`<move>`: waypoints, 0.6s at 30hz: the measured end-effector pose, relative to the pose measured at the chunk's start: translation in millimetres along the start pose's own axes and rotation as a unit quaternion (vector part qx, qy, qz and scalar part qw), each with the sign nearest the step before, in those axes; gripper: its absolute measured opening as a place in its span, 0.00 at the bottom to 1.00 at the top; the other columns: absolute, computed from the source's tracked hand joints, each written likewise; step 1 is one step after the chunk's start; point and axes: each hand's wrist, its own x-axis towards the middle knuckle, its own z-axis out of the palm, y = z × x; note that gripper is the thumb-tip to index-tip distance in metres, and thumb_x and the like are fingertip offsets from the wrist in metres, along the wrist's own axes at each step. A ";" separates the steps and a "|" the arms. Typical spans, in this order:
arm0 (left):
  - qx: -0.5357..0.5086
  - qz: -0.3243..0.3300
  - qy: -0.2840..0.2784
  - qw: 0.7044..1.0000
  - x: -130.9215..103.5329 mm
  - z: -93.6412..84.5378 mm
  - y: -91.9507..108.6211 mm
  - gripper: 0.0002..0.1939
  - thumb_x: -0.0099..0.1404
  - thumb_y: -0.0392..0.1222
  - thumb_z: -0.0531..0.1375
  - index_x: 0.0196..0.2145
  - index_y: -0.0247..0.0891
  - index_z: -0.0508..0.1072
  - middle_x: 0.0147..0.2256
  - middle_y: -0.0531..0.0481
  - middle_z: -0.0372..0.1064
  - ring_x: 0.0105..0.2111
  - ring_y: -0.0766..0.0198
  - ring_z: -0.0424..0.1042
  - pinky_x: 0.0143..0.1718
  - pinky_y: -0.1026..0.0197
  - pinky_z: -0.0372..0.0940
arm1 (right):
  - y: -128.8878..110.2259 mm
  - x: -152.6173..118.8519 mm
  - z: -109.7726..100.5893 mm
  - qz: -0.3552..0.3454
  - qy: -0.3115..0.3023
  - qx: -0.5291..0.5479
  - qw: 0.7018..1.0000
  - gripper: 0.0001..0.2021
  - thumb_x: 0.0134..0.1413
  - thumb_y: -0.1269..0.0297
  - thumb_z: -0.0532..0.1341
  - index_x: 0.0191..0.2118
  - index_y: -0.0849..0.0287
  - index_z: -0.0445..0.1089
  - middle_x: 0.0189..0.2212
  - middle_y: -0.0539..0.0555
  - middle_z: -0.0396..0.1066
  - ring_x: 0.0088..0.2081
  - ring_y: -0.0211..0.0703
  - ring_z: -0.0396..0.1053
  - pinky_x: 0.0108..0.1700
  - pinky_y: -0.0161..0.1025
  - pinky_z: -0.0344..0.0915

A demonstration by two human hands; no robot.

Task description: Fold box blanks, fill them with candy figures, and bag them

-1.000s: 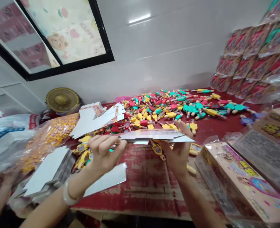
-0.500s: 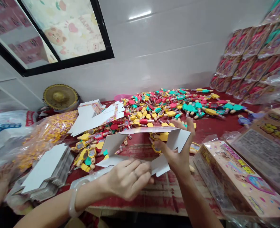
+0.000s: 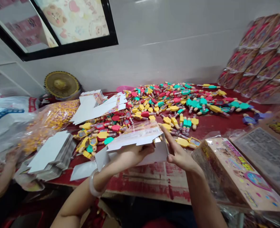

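Observation:
A partly folded cardboard box (image 3: 135, 136), white inside and printed outside, is held above the front of the red table. My left hand (image 3: 131, 156), with a pale bangle on its wrist, reaches into its open side under the upper panel. The fingers of that hand are mostly hidden. My right hand (image 3: 181, 156) grips the box's right end, thumb on the near side and fingers along the end flap. Just behind the box lie many small toy-like sticks (image 3: 140, 107) with yellow, red and green tops and clear tubes.
Flat white cartons (image 3: 50, 152) are stacked at left, with more cartons (image 3: 99, 109) behind. A bag of yellow pieces (image 3: 51, 117) and another person's hand (image 3: 12, 156) are farther left. Wrapped printed boxes (image 3: 239, 171) stand at right; filled packs (image 3: 258, 60) are piled at the wall.
The box has turned from an open frame so its printed panel faces up. My left hand has moved inside it, and my right hand has shifted from the spread flap to the end.

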 end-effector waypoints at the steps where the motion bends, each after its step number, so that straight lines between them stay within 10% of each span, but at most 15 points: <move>1: 0.028 0.015 0.015 0.999 0.2 1.3 1.4 0.15 0.73 0.50 0.57 0.47 0.42 0.78 0.49 0.46 0.78 0.51 0.50 0.75 0.56 0.49 0.68 | 3.1 1.7 1.5 0.000 -0.002 0.009 1.000 0.57 0.44 0.26 0.65 0.76 0.45 0.46 0.75 0.55 0.46 0.75 0.59 0.42 0.74 0.57 0.44; 5: 0.082 0.070 0.052 0.993 -3.1 10.9 7.1 0.16 0.75 0.48 0.55 0.54 0.43 0.75 0.56 0.45 0.75 0.60 0.50 0.70 0.62 0.49 0.65 | 8.6 2.4 0.3 0.007 -0.008 0.031 0.999 0.54 0.44 0.34 0.71 0.73 0.44 0.51 0.76 0.56 0.40 0.76 0.58 0.38 0.74 0.56 0.45; 13: 0.007 0.058 0.117 0.991 -0.8 32.0 -24.5 0.22 0.70 0.58 0.61 0.58 0.50 0.73 0.58 0.49 0.73 0.63 0.47 0.68 0.64 0.46 0.64 | -0.7 13.1 -14.2 -0.003 -0.065 0.026 0.998 0.59 0.32 0.18 0.62 0.68 0.48 0.57 0.71 0.62 0.51 0.72 0.61 0.50 0.67 0.59 0.57; 18: 0.028 0.076 0.143 0.986 4.2 30.0 -15.5 0.26 0.70 0.48 0.63 0.63 0.46 0.68 0.60 0.44 0.71 0.65 0.48 0.65 0.64 0.47 0.65 | -3.4 26.7 14.7 0.019 0.081 -0.053 0.995 0.36 0.50 0.39 0.70 0.59 0.50 0.62 0.65 0.60 0.60 0.68 0.54 0.56 0.69 0.55 0.53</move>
